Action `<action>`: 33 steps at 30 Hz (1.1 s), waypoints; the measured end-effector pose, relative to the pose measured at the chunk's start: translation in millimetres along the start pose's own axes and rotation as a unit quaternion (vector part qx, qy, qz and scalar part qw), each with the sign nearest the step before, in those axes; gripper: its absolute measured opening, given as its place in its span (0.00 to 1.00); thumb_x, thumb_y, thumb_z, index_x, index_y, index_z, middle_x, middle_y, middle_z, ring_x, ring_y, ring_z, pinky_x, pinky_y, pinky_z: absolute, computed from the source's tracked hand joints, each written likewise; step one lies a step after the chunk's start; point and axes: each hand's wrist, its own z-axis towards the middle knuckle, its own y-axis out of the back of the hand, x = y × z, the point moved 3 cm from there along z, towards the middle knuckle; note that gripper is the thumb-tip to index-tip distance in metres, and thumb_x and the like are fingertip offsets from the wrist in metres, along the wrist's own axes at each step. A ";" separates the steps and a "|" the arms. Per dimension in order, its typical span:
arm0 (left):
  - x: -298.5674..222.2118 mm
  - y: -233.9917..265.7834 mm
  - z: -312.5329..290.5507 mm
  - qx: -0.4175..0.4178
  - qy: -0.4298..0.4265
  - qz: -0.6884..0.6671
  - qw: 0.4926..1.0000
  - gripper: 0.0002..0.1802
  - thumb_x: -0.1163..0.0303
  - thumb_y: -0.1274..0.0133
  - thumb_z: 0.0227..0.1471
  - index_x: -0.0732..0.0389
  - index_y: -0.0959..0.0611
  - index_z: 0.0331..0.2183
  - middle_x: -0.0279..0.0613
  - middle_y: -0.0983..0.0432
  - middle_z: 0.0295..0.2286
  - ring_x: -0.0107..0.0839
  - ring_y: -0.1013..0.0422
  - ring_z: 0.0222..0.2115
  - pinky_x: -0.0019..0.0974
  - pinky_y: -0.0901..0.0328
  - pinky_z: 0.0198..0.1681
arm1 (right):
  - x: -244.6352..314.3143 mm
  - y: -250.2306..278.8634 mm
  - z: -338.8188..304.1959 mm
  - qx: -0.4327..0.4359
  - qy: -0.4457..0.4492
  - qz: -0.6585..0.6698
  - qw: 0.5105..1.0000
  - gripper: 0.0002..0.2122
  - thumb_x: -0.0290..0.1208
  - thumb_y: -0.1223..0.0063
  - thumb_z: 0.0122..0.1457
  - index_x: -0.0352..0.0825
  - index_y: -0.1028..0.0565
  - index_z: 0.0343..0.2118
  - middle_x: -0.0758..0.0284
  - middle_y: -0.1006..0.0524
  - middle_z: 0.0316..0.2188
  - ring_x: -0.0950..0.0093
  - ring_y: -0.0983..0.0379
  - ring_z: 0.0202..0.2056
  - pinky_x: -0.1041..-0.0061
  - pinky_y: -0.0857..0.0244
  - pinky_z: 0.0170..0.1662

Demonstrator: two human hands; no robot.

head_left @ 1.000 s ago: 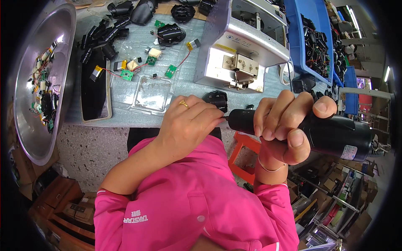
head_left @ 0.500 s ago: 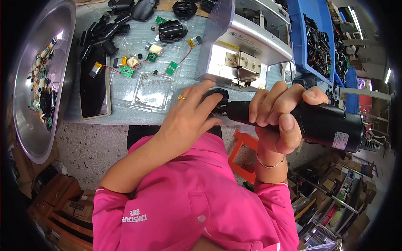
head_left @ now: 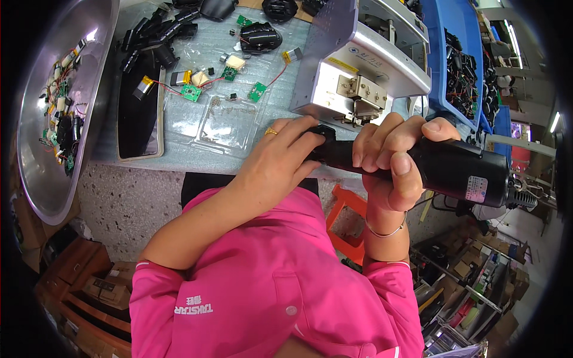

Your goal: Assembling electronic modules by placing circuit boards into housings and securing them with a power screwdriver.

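Right hand (head_left: 391, 158) is closed around the black electric screwdriver (head_left: 441, 167), which lies roughly level, its narrow nose pointing toward the left hand. Left hand (head_left: 277, 161), wearing 1 gold ring, has its fingers curled over a small black plastic part (head_left: 322, 132) at the screwdriver's nose; the grip reads as a light pinch, and most of the part is hidden. Part and screwdriver tip meet at the near edge of the foam-covered worktable (head_left: 179, 158).

Relative to the grey bench machine (head_left: 364, 65): the part sits just in front of its lower face. A clear plastic tray (head_left: 230, 122) lies to its left, with 3 small green circuit boards (head_left: 192, 92) and wired battery cells beyond. Further left stands a black rectangular tray (head_left: 138, 107), then a large metal bowl (head_left: 36, 179) holding mixed components. A blue bin (head_left: 444, 53) of black parts stands to the machine's right. Loose black housings (head_left: 259, 37) lie behind the boards.
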 end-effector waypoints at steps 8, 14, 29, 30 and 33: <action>1.6 0.0 0.0 -0.001 -0.007 0.001 1.000 0.22 0.75 0.36 0.42 0.65 0.21 0.43 0.52 0.30 0.50 0.52 0.33 0.49 0.47 0.36 0.52 | -2.4 -2.9 -0.4 -0.047 -0.013 0.017 0.999 0.23 0.20 0.44 0.57 0.39 0.41 0.52 0.68 0.33 0.20 0.76 0.35 0.21 0.73 0.32 0.24; 0.6 -0.1 1.6 -0.010 -0.015 0.004 1.000 0.21 0.74 0.37 0.42 0.66 0.23 0.41 0.51 0.31 0.47 0.51 0.33 0.47 0.47 0.35 0.51 | -4.0 -4.3 1.7 -0.030 -0.004 0.007 1.000 0.22 0.20 0.45 0.58 0.39 0.41 0.51 0.68 0.33 0.20 0.75 0.35 0.21 0.73 0.32 0.24; 3.4 -1.7 -2.6 -0.001 0.012 -0.009 1.000 0.23 0.78 0.39 0.40 0.64 0.21 0.43 0.51 0.30 0.49 0.51 0.33 0.48 0.46 0.35 0.51 | -5.3 -18.4 -7.2 0.001 -0.023 -0.040 0.999 0.16 0.24 0.43 0.59 0.43 0.39 0.42 0.71 0.34 0.21 0.76 0.36 0.20 0.73 0.36 0.22; 3.2 -1.1 -2.3 -0.001 0.011 -0.009 1.000 0.23 0.79 0.39 0.40 0.64 0.21 0.43 0.50 0.30 0.49 0.51 0.33 0.47 0.46 0.35 0.51 | -5.9 -18.2 -7.5 0.005 -0.020 -0.044 0.999 0.16 0.23 0.43 0.59 0.43 0.39 0.42 0.71 0.34 0.21 0.76 0.36 0.20 0.73 0.36 0.22; 3.3 0.2 -2.7 0.000 0.008 -0.010 1.000 0.24 0.79 0.38 0.39 0.64 0.21 0.43 0.49 0.29 0.49 0.50 0.33 0.47 0.46 0.36 0.51 | -10.5 -16.8 -9.3 -0.022 0.016 -0.003 1.000 0.15 0.15 0.45 0.55 0.36 0.41 0.36 0.65 0.31 0.19 0.73 0.32 0.20 0.72 0.30 0.23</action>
